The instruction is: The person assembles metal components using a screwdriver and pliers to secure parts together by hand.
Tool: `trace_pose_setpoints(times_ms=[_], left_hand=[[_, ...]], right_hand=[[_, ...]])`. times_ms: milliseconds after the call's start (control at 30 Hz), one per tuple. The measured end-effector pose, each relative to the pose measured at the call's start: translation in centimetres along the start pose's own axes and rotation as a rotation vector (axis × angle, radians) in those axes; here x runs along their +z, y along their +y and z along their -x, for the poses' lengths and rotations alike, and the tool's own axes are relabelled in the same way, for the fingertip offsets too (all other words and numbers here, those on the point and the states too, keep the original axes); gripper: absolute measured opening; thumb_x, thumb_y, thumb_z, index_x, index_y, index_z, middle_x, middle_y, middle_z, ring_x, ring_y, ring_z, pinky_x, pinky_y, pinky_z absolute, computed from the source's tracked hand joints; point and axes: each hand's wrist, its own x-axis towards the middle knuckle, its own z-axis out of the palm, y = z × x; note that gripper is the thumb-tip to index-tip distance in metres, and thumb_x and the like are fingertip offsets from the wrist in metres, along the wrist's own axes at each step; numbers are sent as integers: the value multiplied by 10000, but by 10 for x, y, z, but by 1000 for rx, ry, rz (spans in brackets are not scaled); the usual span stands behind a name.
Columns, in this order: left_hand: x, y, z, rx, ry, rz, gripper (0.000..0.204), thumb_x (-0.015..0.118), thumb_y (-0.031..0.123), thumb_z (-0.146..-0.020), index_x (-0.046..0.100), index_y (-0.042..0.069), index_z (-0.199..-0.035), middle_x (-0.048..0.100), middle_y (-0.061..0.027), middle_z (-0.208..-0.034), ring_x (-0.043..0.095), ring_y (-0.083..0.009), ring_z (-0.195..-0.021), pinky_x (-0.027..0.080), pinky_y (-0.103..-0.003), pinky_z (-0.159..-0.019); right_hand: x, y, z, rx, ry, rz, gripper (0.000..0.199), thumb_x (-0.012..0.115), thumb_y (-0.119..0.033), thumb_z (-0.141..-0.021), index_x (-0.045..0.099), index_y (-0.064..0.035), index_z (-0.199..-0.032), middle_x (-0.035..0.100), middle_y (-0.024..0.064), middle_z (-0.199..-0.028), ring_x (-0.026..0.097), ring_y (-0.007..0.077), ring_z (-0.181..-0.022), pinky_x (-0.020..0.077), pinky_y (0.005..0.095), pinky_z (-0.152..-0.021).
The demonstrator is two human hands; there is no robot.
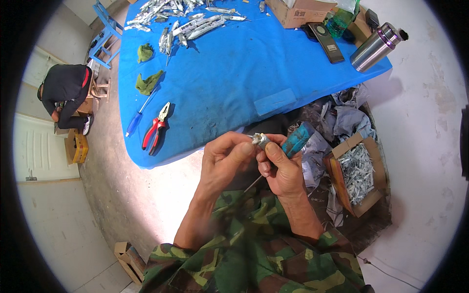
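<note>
Both my hands meet above my lap, just off the near edge of the blue-covered table. My left hand [225, 158] is closed, thumb and forefinger pinching the end of a small silvery metal piece [260, 140]. My right hand [285, 171] is wrapped round a screwdriver with a worn teal handle [297, 138]; its thin shaft [253, 184] slants down to the left below the fingers. The right thumb also presses against the silvery piece. Fingers cover much of that piece, so its exact kind is unclear.
On the table [215, 83] lie red-handled pliers [156, 129], a blue screwdriver [142, 111], green cloths [148, 82], silvery metal parts [200, 27], a phone-like device [326, 43] and a steel flask [376, 47]. A carton of silvery strips [357, 173] stands right. Another person [67, 93] sits left.
</note>
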Motion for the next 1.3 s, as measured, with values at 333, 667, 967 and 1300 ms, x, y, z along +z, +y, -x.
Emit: trace_pose_setpoints(times_ms=[333,667,967,1300], left_hand=[[-16,-9,-6,9,9,43,213,725,212,-982,678,5,-994,661,-67,-775,573,-125,-616,453,-264,-525],[-11,20,7,77,-26,-68,227,728,174,-969,699,-11,-1098,707,-101,-977,659,-133,-818,532,-254,-652],[-5,27,5,122,-87,-188,175,768,72,-919,733,-27,-1059,683,-70,-982,633,-112,-819,506,-246,-680],[3,45,5,411,-53,-701,247,796,-26,-829,752,34,-1065,702,-74,-898,666,-159,-743,514,-279,-631]], right_hand=[[1,12,0,59,0,-75,235,683,-124,-994,651,0,-1191,700,100,-852,604,136,-639,465,260,-533],[3,-14,7,-216,-163,335,287,687,42,-925,663,11,-1209,710,78,-995,632,92,-751,496,229,-629],[-1,-19,6,-289,-175,508,293,705,56,-907,694,10,-1196,717,78,-1118,661,128,-993,534,279,-846],[6,-29,7,-182,-191,713,310,783,-83,-923,706,12,-1207,730,90,-1175,665,130,-1032,537,286,-879]])
